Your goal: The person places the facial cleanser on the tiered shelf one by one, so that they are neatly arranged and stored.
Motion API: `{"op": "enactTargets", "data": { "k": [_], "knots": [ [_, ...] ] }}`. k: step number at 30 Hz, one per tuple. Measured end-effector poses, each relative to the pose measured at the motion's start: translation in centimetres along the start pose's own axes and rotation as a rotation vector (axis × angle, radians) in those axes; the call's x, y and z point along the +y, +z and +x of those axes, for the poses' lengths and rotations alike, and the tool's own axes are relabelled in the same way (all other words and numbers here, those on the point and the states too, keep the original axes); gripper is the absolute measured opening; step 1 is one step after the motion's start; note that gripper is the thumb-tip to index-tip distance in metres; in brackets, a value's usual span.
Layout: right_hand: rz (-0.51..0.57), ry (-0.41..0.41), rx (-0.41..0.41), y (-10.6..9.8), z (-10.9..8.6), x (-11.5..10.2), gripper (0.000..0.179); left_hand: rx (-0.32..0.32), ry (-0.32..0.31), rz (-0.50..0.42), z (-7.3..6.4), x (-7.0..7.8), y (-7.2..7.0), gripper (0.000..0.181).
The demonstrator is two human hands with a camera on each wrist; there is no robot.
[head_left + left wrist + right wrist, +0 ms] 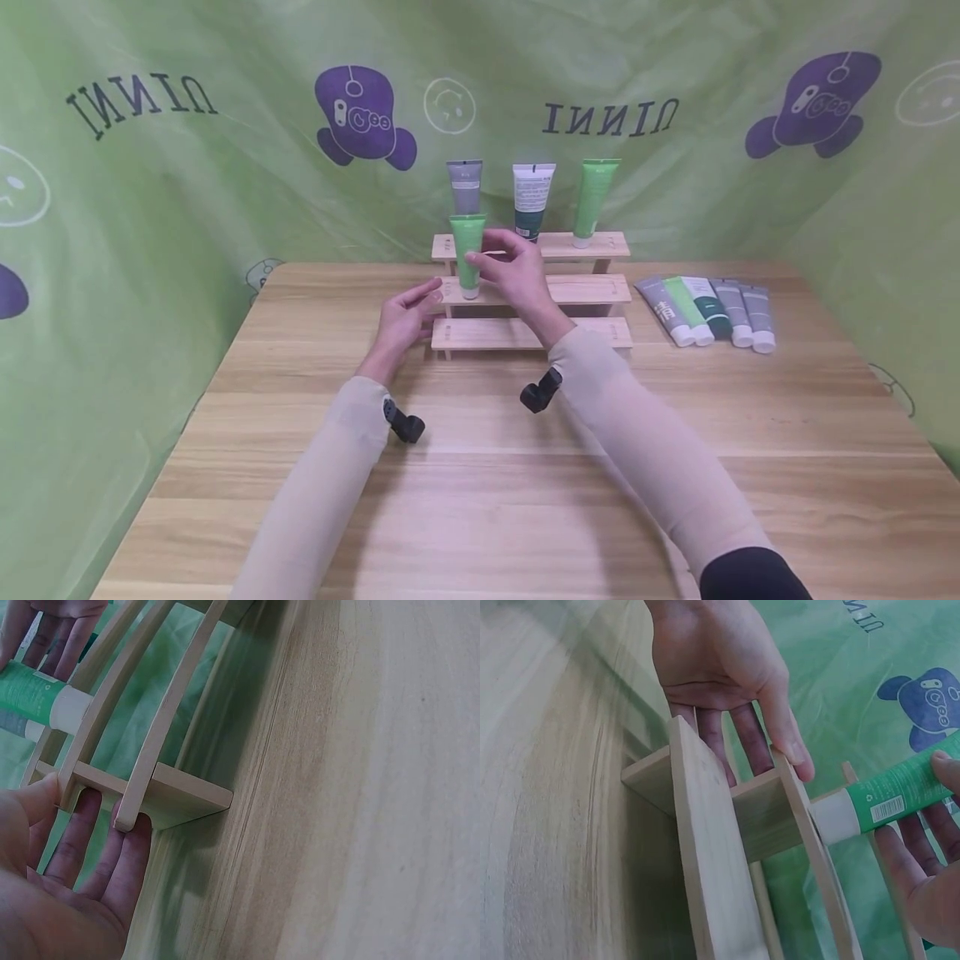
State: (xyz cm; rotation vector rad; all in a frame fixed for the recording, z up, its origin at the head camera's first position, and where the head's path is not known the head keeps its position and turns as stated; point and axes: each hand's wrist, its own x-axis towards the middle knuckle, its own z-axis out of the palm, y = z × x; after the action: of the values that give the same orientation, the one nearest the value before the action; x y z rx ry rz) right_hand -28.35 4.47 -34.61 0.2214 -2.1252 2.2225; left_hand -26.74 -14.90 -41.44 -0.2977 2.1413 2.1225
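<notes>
A three-tier wooden display stand [592, 288] stands at the back of the table. My right hand [521, 271] pinches a green squeeze tube [468, 242] between thumb and fingers. The tube is upright, its white cap [836, 817] down at the left end of the middle tier. My left hand [405, 321] holds the stand's left end, its thumb at the middle tier's edge and its fingers [75, 836] around the side. On the top tier stand a grey tube [466, 187], a white and dark green tube [533, 187] and another green tube [597, 196].
Several tubes, among them a grey one [660, 304], a green one [686, 304] and a white and dark green one [705, 304], lie side by side on the wooden table [480, 500], right of the stand. A green printed curtain [262, 192] hangs behind.
</notes>
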Motion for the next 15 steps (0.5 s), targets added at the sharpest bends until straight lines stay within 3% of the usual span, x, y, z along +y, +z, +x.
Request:
{"op": "enactTargets", "data": {
  "k": [15],
  "knots": [
    [-0.084,-0.051,-0.023,0.36,-0.18,0.64,0.043,-0.003,0.010,-0.013,-0.05,0.04,0.08,0.037]
  ]
}}
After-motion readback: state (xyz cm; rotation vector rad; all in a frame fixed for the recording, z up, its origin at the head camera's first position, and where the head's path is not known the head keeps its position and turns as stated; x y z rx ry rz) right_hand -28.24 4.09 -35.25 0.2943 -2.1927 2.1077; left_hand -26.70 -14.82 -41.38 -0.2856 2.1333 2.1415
